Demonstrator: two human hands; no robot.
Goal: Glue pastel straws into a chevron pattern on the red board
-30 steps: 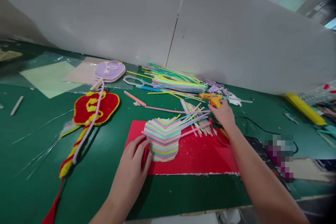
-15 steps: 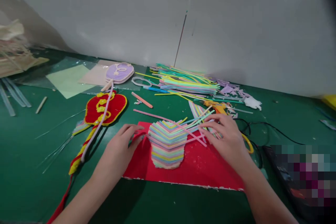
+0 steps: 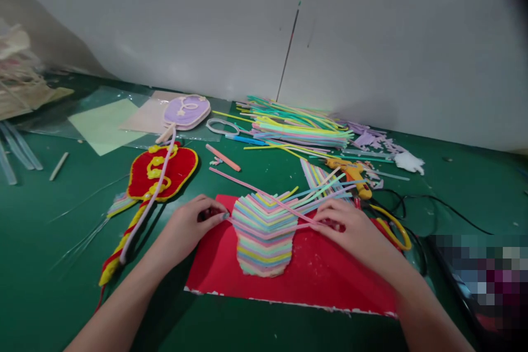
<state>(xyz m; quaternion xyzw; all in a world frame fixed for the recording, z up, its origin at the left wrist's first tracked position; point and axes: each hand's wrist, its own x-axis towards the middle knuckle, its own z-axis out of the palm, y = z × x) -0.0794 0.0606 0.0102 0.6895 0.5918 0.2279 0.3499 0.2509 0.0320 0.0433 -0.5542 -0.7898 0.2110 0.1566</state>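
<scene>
A fan-shaped piece of pastel chevron strips lies on a red sheet on the green table. A pink strip runs across the top of this piece. My left hand is curled at the piece's left edge and pinches the strip's left end. My right hand sits at the right edge, fingers closed down on the strip's other end. Loose strip ends fan out to the upper right of the piece.
An orange glue gun with a black cable lies behind my right hand, and yellow-handled scissors lie beside it. A pile of pastel strips sits by the white wall. A red-and-yellow ornament and a purple one lie to the left.
My right hand left the glue gun and came back to the striped piece. My left hand shifted to its upper left edge. Both now hold a pink strip across it.
</scene>
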